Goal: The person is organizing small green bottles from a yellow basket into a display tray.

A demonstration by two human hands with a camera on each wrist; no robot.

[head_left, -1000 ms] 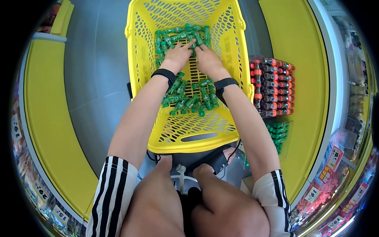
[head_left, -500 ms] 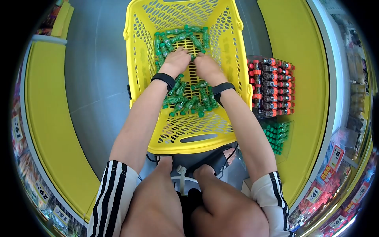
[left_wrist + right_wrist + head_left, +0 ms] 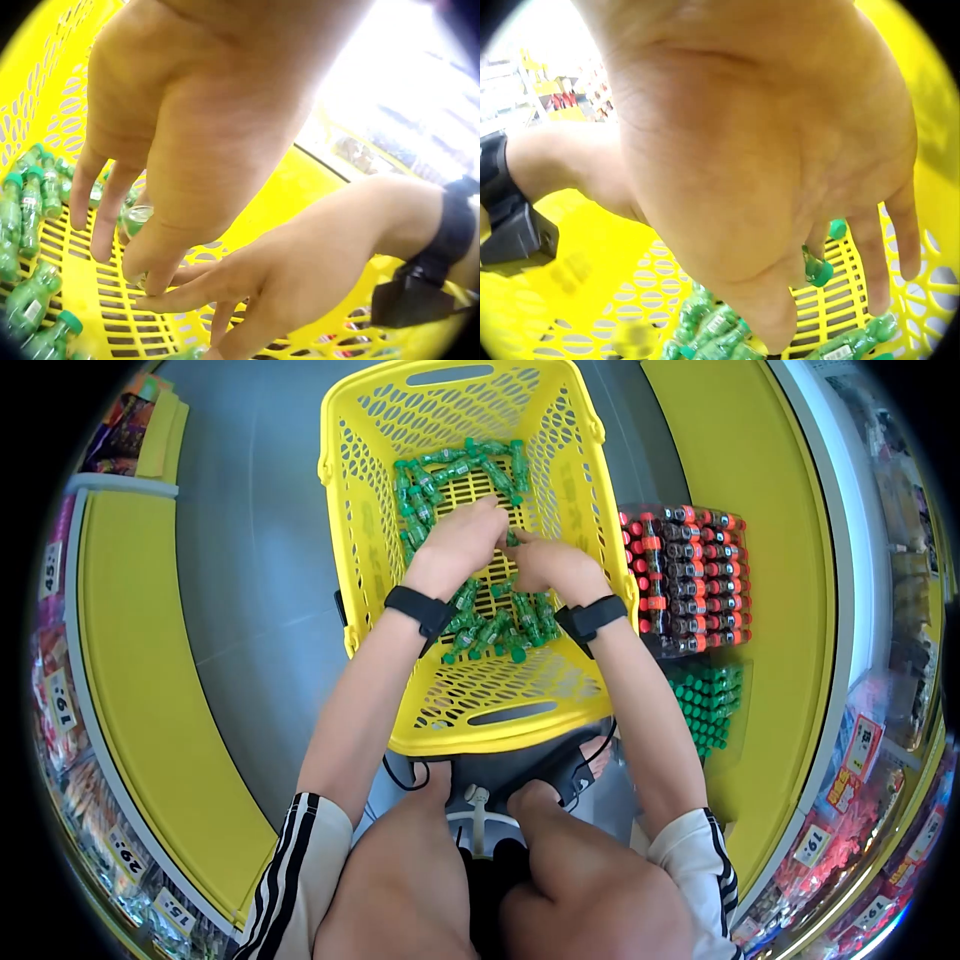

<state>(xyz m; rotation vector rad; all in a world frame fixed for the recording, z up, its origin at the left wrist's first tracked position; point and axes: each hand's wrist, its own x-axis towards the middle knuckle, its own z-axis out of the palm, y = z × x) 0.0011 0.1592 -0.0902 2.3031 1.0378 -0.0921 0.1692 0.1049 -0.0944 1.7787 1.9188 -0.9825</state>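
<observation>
My left hand (image 3: 462,538) pinches a small green plastic bottle (image 3: 137,219), mostly hidden behind the thumb and fingers. Close against it, my right hand (image 3: 560,568) has its fingertips on the same bottle; the green-capped end (image 3: 819,271) pokes out beside the right thumb. Both hands are low inside a yellow perforated basket (image 3: 500,732). Similar green bottles (image 3: 422,478) lie in rows along the basket's far end and left side. More green bottles (image 3: 492,630) are bunched at the near end. Slatted basket floor (image 3: 124,315) shows beneath the hands.
Stacked dark bottles with red caps (image 3: 690,580) stand to the right of the basket. Nearer, a clear tray holds green-capped bottles (image 3: 708,705). Yellow ledges (image 3: 135,660) and shelves of packaged goods flank the grey floor (image 3: 250,560). The person's knees are close to the basket.
Both hands have drawn back toward the near end of the basket and come together around one bottle. The fingers, earlier reaching among the far bottles, are now bent. The head view has shifted slightly.
</observation>
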